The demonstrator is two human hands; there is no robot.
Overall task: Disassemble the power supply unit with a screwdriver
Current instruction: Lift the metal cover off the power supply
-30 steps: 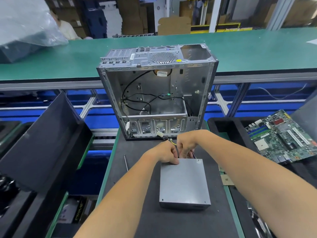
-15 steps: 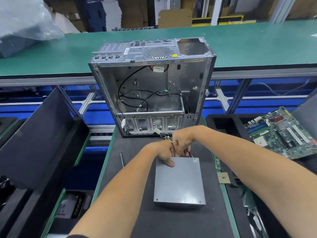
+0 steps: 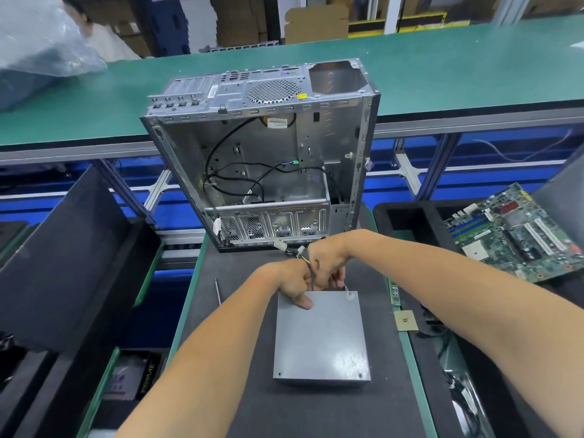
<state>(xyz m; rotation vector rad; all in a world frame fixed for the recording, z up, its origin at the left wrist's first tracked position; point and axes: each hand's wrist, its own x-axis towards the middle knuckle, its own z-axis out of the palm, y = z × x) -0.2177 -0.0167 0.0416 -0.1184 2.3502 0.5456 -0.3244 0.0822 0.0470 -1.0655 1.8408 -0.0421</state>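
Grey sheet metal is facing up on the power supply unit [image 3: 320, 338], which is lying flat on the dark surface [image 3: 246, 406] just in front of the open computer case [image 3: 262, 153]. Both hands are meeting at its far edge: the left hand [image 3: 292, 281] is pressing its thumb on the lid while its curled fingers and those of the right hand [image 3: 325, 263] are gripping the cable bundle [image 3: 301, 252] there. Left of the unit, a thin metal rod [image 3: 218, 292] is lying apart.
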